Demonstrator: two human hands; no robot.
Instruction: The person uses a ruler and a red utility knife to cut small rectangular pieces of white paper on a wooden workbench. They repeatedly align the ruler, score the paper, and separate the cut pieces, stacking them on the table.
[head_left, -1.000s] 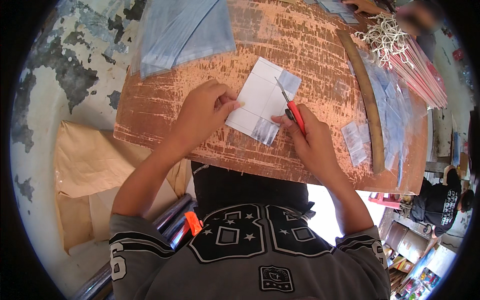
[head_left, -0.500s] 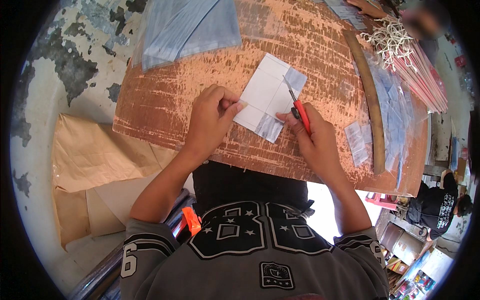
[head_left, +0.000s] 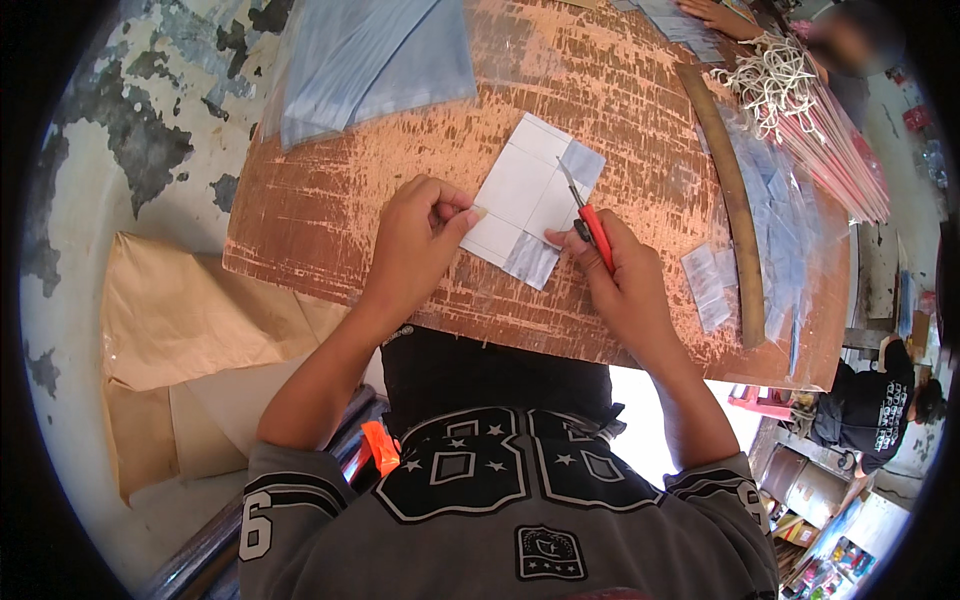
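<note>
A white card (head_left: 515, 175) with ruled lines lies slanted on the worn brown table (head_left: 400, 160). Clear bluish plastic pieces (head_left: 532, 262) show at its right-hand corners. My left hand (head_left: 420, 235) pinches the card's left edge between thumb and fingers. My right hand (head_left: 625, 275) is closed around a red cutter knife (head_left: 596, 238) with a black slider. Its long thin blade points up and left across the card, near the upper plastic piece; whether the tip touches is too small to tell. My right fingertips rest close to the lower plastic piece.
Stacked clear plastic sheets (head_left: 380, 70) lie at the far left. A curved wooden strip (head_left: 735, 200) stands between me and loose plastic pieces (head_left: 785, 210) on the right. Beyond are pink sticks with white strings (head_left: 790, 90) and another person's hand (head_left: 715, 15). Brown paper (head_left: 200, 310) sits lower left.
The whole view has shifted slightly. Both my hands, the cutter knife and the card keep nearly the same places relative to each other.
</note>
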